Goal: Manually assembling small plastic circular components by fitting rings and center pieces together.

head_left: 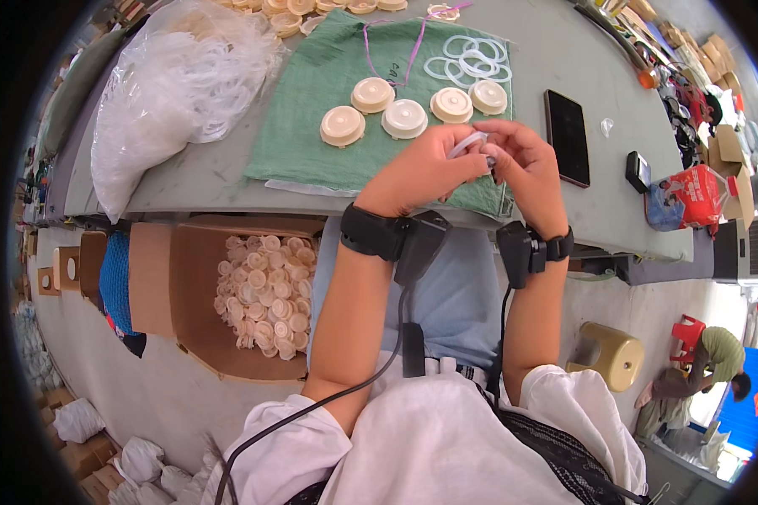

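My left hand (pixel 428 168) and my right hand (pixel 524 162) meet over the front of a green woven cloth (pixel 299 126). Between their pinched fingers is a translucent white ring (pixel 467 145); its far part is covered by the fingers, and whether anything else is held there is hidden. Just beyond, several round cream plastic caps lie on the cloth, the closest to my fingers being a cap (pixel 451 105) and a paler cap (pixel 404 119). Behind them rests a loose cluster of similar rings (pixel 477 63). A black strap with a small device circles each wrist.
A clear bag of rings (pixel 173 93) slumps at the table's left. A dark phone (pixel 567 137), a small black device (pixel 637 172) and a red package (pixel 691 198) lie right. Below left, a cardboard box (pixel 185 295) holds many caps. A stool (pixel 606 358) and a bent-over person (pixel 699 370) are right.
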`<state>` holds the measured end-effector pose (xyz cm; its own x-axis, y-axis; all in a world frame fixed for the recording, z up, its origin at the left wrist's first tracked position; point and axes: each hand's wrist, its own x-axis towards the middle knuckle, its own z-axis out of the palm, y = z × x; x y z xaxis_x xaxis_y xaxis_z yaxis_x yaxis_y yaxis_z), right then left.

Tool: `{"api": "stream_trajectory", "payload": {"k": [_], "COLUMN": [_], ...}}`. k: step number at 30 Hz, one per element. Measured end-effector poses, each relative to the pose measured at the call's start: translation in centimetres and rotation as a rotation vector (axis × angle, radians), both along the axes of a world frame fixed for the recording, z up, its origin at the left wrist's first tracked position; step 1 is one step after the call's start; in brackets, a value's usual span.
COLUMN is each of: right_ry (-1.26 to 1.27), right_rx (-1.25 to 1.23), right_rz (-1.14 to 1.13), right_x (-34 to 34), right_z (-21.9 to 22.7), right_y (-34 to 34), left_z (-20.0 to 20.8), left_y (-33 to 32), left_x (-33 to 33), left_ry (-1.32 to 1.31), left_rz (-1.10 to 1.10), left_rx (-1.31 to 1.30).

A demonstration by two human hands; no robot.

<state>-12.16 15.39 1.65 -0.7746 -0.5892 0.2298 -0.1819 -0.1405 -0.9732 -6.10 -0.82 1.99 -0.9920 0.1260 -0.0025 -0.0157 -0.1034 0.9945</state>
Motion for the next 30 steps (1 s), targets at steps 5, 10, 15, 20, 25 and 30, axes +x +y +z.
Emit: {"api": "stream_trajectory", "payload": {"k": [5, 10, 15, 20, 25, 30], "right_ry": [0.049, -0.042, -0.044, -0.015, 0.107, 0.456], "right_rx": [0.164, 0.126, 0.103, 0.229, 0.425, 0.629], "right_rz": [-0.138, -0.179, -0.129, -0.065, -0.104, -0.189], "right_x": [0.2, -0.9, -2.6, -5.7, -9.1, -9.4], "right_z": [0.1, -0.8, -0.5, -0.2, -1.0, -1.5], "right_y": [0.1, -0.5, -1.4, -2.0, -2.8, -3.3], "left_z": [-1.4, -3.3, -2.3, -2.2, -2.9, -3.6], "left_y": [0.0, 0.6, -0.3, -1.2, -2.0, -3.0], "left_x": [0.1, -0.7, -1.9, -4.4, -7.0, -8.8], "left_ry": [-0.041, 0.303, 0.396, 0.383, 0.322, 0.240], "left_rz": [0.122, 0.413, 0.596, 0.623, 0.604, 0.451], "left_rx": [0.187, -0.105, -0.637, -0.783, -1.121, -1.012]}}
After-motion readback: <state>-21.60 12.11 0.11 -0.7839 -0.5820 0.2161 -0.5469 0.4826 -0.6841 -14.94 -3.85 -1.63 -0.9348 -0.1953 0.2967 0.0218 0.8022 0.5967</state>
